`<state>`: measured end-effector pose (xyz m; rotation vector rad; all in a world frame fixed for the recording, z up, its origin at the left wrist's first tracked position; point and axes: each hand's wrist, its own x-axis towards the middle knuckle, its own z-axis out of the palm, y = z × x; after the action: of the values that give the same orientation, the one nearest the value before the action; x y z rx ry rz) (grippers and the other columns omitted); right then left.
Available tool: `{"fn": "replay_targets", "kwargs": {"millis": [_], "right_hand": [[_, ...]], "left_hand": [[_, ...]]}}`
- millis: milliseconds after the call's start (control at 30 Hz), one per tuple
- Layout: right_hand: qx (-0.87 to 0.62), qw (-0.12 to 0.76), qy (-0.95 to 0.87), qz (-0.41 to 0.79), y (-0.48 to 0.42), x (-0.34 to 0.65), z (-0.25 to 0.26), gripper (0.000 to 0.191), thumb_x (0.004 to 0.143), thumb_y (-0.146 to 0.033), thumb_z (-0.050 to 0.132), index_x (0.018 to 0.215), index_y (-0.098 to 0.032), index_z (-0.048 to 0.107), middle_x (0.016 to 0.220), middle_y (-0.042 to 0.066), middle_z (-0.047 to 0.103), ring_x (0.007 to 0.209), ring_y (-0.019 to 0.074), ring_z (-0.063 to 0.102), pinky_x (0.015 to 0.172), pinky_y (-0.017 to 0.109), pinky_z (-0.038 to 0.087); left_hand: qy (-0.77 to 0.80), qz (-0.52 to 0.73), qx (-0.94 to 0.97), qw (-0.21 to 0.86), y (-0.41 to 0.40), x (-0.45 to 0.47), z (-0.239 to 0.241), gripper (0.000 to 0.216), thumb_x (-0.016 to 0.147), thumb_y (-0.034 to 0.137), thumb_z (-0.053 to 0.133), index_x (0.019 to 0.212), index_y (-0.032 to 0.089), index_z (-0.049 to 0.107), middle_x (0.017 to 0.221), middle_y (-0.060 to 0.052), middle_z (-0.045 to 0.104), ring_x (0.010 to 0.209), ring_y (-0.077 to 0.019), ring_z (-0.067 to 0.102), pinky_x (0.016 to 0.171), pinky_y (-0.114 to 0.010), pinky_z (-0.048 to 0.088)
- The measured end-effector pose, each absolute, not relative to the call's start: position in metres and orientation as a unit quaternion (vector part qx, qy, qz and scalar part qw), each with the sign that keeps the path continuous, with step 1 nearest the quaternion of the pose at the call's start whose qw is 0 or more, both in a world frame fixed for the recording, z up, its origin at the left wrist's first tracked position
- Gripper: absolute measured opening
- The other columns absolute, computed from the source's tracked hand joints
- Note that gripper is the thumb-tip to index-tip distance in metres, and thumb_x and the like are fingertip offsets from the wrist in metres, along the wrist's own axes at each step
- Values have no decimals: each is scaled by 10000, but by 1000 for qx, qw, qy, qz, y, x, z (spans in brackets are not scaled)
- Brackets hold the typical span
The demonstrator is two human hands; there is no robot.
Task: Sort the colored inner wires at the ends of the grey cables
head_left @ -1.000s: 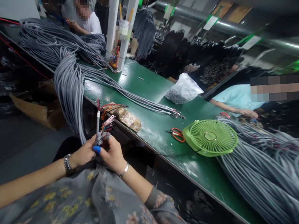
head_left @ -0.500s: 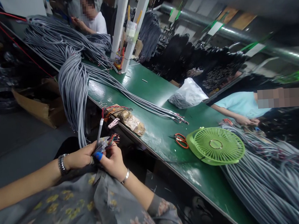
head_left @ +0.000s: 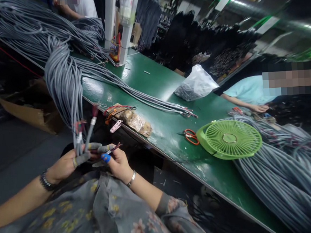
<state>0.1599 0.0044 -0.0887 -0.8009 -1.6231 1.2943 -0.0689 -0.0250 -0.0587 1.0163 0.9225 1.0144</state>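
My left hand (head_left: 65, 166), with grey finger covers, is closed around upright grey cables (head_left: 89, 136) whose stripped ends show reddish wires. One end beside it carries a white band. Close on the right, my right hand (head_left: 120, 166), with blue tape on the thumb, pinches a cable end with thin dark wires (head_left: 115, 147). The fingertips of both hands nearly meet, and the exact contact there is hard to make out. A thick bundle of grey cables (head_left: 63, 76) hangs over the table edge down to my left hand.
On the green table (head_left: 158, 77) lie a taped brown block (head_left: 134, 121), a pink clip (head_left: 116, 126), orange-handled scissors (head_left: 191, 136), a green fan (head_left: 229, 138) and a plastic bag (head_left: 197, 84). More grey cables (head_left: 275, 179) pile up at right. Two people sit across the table.
My left hand has moved left, away from the right hand, and upright cable ends now show above it. The right hand now pinches fewer wires. The whole view has shifted slightly.
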Motion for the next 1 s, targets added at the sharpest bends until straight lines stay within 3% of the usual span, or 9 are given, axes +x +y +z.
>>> {"fn": "replay_targets", "kwargs": {"millis": [133, 233, 300, 400, 467, 567, 633, 700, 1000], "right_hand": [[-341, 457, -615, 545, 7, 166, -95, 485, 1080, -718, 687, 1093, -244, 791, 946, 70, 815, 954, 252, 789, 926, 384, 671], [-348, 472, -585, 560, 10, 168, -98, 501, 1081, -725, 686, 1155, -238, 774, 868, 51, 798, 866, 237, 764, 891, 385, 653], [-349, 478, -573, 567, 12, 168, -99, 485, 1084, -698, 700, 1199, -233, 774, 891, 59, 817, 852, 232, 760, 882, 380, 642], [-347, 477, -566, 576, 12, 168, -98, 467, 1076, -677, 721, 1198, -230, 775, 911, 70, 831, 836, 231, 757, 851, 370, 634], [-344, 473, -570, 577, 11, 167, -96, 475, 1068, -689, 723, 1183, -231, 778, 895, 67, 819, 830, 234, 752, 839, 371, 635], [-336, 466, -585, 573, 9, 166, -92, 507, 1073, -724, 695, 1171, -234, 781, 866, 55, 782, 821, 231, 727, 828, 368, 634], [-326, 461, -605, 561, 9, 164, -87, 543, 1086, -758, 651, 1145, -234, 782, 848, 43, 741, 803, 221, 695, 819, 359, 629], [-315, 461, -630, 540, 11, 161, -81, 575, 1101, -779, 606, 1110, -233, 784, 839, 34, 699, 796, 215, 667, 822, 354, 625], [-301, 453, -657, 523, 26, 139, -78, 628, 1105, -795, 594, 1170, -215, 827, 1024, 76, 767, 968, 254, 704, 940, 376, 627]], "left_hand": [[375, 518, 402, 656, -36, -103, -44, 365, 858, 539, 1000, 946, 192, 931, 830, -106, 891, 670, -236, 783, 669, -335, 679], [383, 509, 453, 624, -43, -129, -28, 483, 876, 622, 946, 701, 186, 833, 510, -28, 642, 463, -146, 536, 477, -276, 511], [406, 495, 474, 604, -48, -142, -22, 536, 858, 636, 947, 605, 204, 755, 431, 10, 503, 421, -116, 414, 428, -256, 409], [437, 495, 468, 587, -54, -148, -22, 604, 860, 660, 934, 540, 216, 678, 407, 23, 459, 384, -91, 366, 418, -237, 358], [444, 491, 459, 592, -56, -145, -25, 633, 865, 748, 896, 566, 219, 721, 425, -2, 538, 372, -99, 410, 416, -237, 384], [447, 458, 448, 624, -55, -128, -28, 630, 801, 856, 894, 769, 227, 888, 555, -71, 741, 407, -170, 575, 422, -280, 479], [458, 406, 461, 642, -51, -111, -27, 637, 767, 860, 922, 847, 229, 928, 670, -118, 827, 523, -242, 717, 515, -334, 584], [461, 332, 495, 657, -45, -92, -25, 651, 799, 876, 886, 791, 225, 904, 718, -131, 842, 612, -257, 753, 619, -354, 621], [480, 160, 594, 626, -22, -61, -43, 675, 814, 891, 737, 733, 221, 747, 661, -3, 676, 634, -169, 520, 636, -295, 452]]}}
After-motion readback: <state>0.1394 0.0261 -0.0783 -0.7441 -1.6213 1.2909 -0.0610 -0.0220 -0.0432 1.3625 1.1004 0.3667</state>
